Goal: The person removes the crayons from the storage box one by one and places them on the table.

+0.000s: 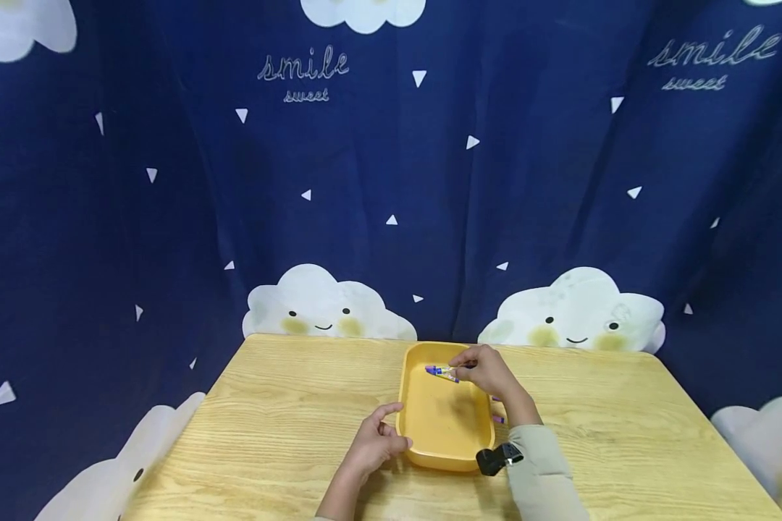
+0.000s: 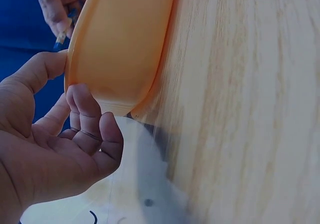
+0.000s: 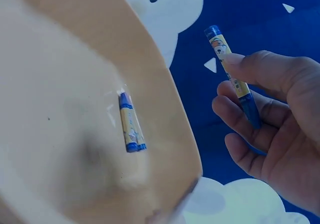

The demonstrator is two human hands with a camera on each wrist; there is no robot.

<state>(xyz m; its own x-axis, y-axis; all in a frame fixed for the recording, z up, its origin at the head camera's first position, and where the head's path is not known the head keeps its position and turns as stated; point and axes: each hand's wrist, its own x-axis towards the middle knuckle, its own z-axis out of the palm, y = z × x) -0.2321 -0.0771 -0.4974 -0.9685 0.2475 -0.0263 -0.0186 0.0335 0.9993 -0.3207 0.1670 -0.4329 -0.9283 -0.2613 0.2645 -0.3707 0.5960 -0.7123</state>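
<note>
A yellow plastic tray (image 1: pixel 438 427) rests on the table. My left hand (image 1: pixel 373 446) grips its left rim, thumb and fingers at the wall in the left wrist view. Over the tray's far right side is my right hand (image 1: pixel 493 375). It pinches a blue crayon (image 3: pixel 226 59) with a printed pale yellow wrapper between thumb and fingers. Two similar crayons (image 3: pixel 130 126) lie side by side inside the tray, seen in the right wrist view. Purple crayon ends (image 1: pixel 498 419) show on the table just right of the tray, partly hidden by my right forearm.
The light wooden table (image 1: pixel 287 420) stretches to both sides of the tray. Behind it hangs a dark blue curtain (image 1: pixel 365 159) with white clouds and triangles. A black strap (image 1: pixel 495 459) sits on my right wrist over a pale sleeve (image 1: pixel 544 463).
</note>
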